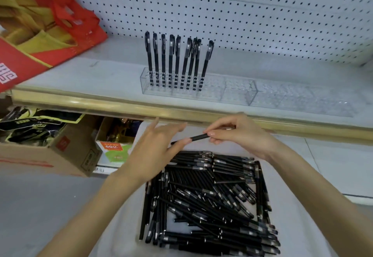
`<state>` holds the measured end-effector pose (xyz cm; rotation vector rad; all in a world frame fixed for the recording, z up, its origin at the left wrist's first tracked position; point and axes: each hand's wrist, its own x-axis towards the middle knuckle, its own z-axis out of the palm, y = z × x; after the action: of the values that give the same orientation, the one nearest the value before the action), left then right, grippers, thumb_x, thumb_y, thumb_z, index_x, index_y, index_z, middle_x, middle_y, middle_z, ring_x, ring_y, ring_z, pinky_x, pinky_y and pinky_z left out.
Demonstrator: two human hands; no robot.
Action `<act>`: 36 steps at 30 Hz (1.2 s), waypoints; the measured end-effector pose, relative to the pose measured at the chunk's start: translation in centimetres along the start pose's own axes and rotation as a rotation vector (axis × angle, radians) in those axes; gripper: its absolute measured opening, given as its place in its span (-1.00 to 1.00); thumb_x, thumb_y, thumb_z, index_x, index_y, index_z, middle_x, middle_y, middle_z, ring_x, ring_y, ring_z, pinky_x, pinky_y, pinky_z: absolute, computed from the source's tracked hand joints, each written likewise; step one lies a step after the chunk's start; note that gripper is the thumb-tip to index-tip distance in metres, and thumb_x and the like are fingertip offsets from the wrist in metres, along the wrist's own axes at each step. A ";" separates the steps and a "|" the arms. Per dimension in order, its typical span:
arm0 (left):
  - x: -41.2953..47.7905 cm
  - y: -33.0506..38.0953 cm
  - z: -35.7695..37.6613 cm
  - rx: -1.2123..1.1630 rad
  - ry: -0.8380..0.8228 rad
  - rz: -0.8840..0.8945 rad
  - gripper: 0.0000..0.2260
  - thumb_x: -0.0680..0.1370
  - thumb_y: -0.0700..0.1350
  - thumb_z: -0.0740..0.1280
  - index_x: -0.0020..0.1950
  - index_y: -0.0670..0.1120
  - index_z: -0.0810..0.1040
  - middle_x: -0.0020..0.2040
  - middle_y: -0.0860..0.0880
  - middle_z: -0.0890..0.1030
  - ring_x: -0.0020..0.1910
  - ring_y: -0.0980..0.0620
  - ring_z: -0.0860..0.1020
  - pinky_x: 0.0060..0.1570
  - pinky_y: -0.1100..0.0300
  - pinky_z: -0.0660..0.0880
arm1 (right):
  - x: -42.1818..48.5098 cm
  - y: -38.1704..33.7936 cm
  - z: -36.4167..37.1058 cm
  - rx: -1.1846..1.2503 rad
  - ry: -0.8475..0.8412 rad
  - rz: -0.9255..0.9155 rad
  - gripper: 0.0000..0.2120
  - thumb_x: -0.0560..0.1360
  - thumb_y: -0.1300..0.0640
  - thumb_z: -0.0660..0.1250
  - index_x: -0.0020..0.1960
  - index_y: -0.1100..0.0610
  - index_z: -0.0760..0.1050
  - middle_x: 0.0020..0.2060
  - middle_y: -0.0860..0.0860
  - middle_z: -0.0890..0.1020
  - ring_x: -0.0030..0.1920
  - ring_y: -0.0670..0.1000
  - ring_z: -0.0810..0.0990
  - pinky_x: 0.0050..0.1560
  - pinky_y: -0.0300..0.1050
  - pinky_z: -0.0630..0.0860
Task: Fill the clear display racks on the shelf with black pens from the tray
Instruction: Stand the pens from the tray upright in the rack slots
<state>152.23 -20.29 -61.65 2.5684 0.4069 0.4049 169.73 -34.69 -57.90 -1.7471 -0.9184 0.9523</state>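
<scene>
A black pen (198,137) is held level above the tray, below the shelf edge. My right hand (238,133) pinches its right end between thumb and fingers. My left hand (155,145) touches its left part with the thumb, the other fingers spread and nearly straight. Under both hands a white tray (181,227) holds a heap of black pens (212,196). On the shelf stands a clear display rack (228,93) with several black pens (175,61) upright in its left part. A second clear rack (302,99) lies to its right with no pens.
A white pegboard (222,10) backs the grey shelf (80,75), which has a gold front edge (121,105). A red and yellow bag (40,24) lies at the shelf's left. Cardboard boxes (50,156) stand on the floor at lower left.
</scene>
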 end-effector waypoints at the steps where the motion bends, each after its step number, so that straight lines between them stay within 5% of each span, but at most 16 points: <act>1: 1.1 0.6 -0.1 0.017 0.002 0.051 -0.41 0.52 0.33 0.00 0.38 0.04 0.46 0.22 0.10 0.60 0.19 0.17 0.53 0.46 0.26 -0.12 | 0.0 -0.7 -0.7 0.046 0.046 -0.021 -0.91 0.43 0.36 0.41 -0.06 0.32 0.63 -0.30 0.12 0.67 -0.26 -0.06 0.66 -0.19 -0.32 0.56; 6: 5.7 2.3 0.0 0.005 0.167 0.118 -0.60 0.56 0.21 0.07 0.05 0.04 0.62 -0.32 0.04 0.65 -0.21 -0.01 0.62 0.45 0.37 -0.04 | 0.6 -3.4 -3.7 0.286 0.218 -0.085 -0.95 0.39 0.36 0.43 -0.21 0.26 0.59 -0.38 0.05 0.63 -0.32 -0.03 0.66 -0.25 -0.31 0.57; 9: 8.0 3.1 0.0 -0.174 0.189 0.068 -0.71 0.59 0.14 0.23 -0.03 -0.01 0.63 -0.36 0.13 0.61 -0.27 0.14 0.53 0.42 0.14 0.23 | 1.4 -4.4 -5.0 0.523 0.246 -0.147 -0.95 0.39 0.37 0.38 -0.16 0.27 0.57 -0.35 0.04 0.65 -0.31 -0.07 0.66 -0.24 -0.35 0.55; 13: 9.9 3.4 -0.3 -0.164 0.228 0.064 -0.70 0.58 0.15 0.20 -0.01 -0.02 0.62 -0.19 0.06 0.65 -0.12 0.03 0.56 0.08 0.00 0.49 | 3.4 -5.6 -5.7 0.361 0.329 -0.245 -0.93 0.48 0.35 0.35 -0.09 0.22 0.58 -0.28 0.06 0.65 -0.31 -0.09 0.65 -0.24 -0.31 0.55; 18: 11.2 1.2 -0.3 0.217 0.155 0.078 -0.45 0.58 0.22 -0.02 0.36 -0.09 0.46 0.32 -0.03 0.52 0.31 -0.02 0.44 0.42 -0.03 0.25 | 6.9 -7.3 -8.3 -0.020 0.463 -0.348 -0.89 0.51 0.29 0.35 -0.04 0.36 0.53 -0.28 0.09 0.65 -0.37 -0.09 0.62 -0.34 -0.24 0.53; 24: 11.1 -0.5 0.7 0.413 0.058 0.049 -0.35 0.61 0.27 -0.15 0.41 -0.13 0.41 0.36 -0.07 0.49 0.36 -0.03 0.43 0.43 -0.02 0.16 | 10.4 -7.1 -9.4 -0.179 0.431 -0.345 -0.90 0.51 0.28 0.37 -0.14 0.12 0.57 -0.29 0.04 0.66 -0.34 -0.08 0.64 -0.24 -0.20 0.59; 29: 11.3 -0.7 0.3 0.452 0.039 0.060 -0.36 0.60 0.26 -0.12 0.38 -0.13 0.46 0.34 -0.07 0.52 0.32 -0.02 0.48 0.40 -0.02 0.21 | 12.0 -6.9 -9.1 -0.231 0.382 -0.322 -0.98 0.50 0.26 0.39 -0.09 0.20 0.59 -0.30 0.06 0.66 -0.34 -0.11 0.64 -0.25 -0.25 0.58; 36: 11.3 -1.0 0.6 0.431 0.009 0.074 -0.28 0.59 0.32 -0.20 0.42 -0.14 0.41 0.39 -0.08 0.47 0.39 -0.01 0.41 0.45 -0.03 0.12 | 13.5 -6.4 -8.2 -0.536 0.238 -0.206 -0.85 0.48 0.18 0.43 -0.21 0.24 0.57 -0.28 0.15 0.68 -0.32 -0.09 0.66 -0.27 -0.18 0.56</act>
<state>162.52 -15.68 -60.33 3.0079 0.4428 0.3888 181.60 -23.84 -52.37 -2.0994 -1.2416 0.3667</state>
